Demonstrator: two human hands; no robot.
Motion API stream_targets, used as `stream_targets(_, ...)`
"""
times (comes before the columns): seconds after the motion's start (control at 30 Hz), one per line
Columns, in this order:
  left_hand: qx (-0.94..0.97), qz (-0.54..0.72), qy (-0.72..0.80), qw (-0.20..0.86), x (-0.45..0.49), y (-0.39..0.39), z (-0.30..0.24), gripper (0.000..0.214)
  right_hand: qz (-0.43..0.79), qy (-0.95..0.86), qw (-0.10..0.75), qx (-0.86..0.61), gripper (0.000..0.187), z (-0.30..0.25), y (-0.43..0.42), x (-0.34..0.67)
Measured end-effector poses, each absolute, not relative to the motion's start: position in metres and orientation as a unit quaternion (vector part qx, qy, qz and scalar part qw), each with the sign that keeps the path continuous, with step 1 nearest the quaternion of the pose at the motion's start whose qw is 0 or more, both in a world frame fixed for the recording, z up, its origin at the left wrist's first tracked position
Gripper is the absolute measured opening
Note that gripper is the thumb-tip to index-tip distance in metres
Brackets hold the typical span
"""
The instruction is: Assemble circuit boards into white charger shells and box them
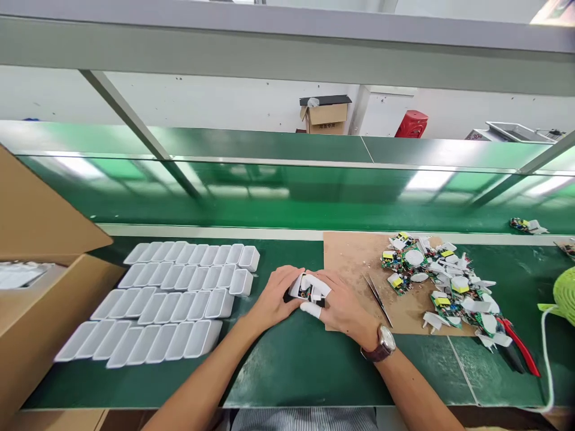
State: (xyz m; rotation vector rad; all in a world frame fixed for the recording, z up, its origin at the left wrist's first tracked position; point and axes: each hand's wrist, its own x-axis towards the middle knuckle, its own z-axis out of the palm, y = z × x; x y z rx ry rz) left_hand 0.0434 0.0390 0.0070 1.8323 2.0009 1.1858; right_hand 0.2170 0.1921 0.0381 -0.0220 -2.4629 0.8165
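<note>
My left hand [273,297] and my right hand [342,304] meet over the green mat, both closed around one small white charger housing [307,287] with a circuit board showing inside it. White finger cots cover some of my right fingertips, and a wristwatch [383,343] sits on my right wrist. Rows of empty white housings [171,299] lie to the left of my hands. A pile of circuit boards and white plug parts [442,284] rests on a brown board [354,263] to the right.
Tweezers [378,298] lie on the brown board beside my right hand. Red-handled cutters [518,344] lie at the pile's right end. An open cardboard box [31,299] stands at the left edge. A green conveyor belt [287,197] runs behind the bench.
</note>
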Motion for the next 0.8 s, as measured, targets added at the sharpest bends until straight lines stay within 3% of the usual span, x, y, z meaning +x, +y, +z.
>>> stream_targets(0.13, 0.576, 0.435, 0.667, 0.185, 0.046, 0.039, 0.011, 0.054, 0.375, -0.876, 0.303, -0.013, 0.039, 0.038, 0.199, 0.219)
stream_targets(0.43, 0.395, 0.607, 0.596, 0.346, 0.053, 0.037, 0.016, 0.070, 0.311, -0.917, 0.250, 0.017, 0.050, 0.016, 0.199, 0.208)
stream_targets(0.63, 0.424, 0.619, 0.578, 0.321, 0.057, 0.034, 0.016, 0.085, 0.263, -0.928, 0.261, 0.034, 0.044, 0.018, 0.198, 0.205)
stream_targets(0.8, 0.459, 0.609, 0.599, 0.245, 0.057, 0.030, 0.016, 0.089, 0.294, -0.910, 0.293, 0.013, 0.042, 0.024, 0.191, 0.204)
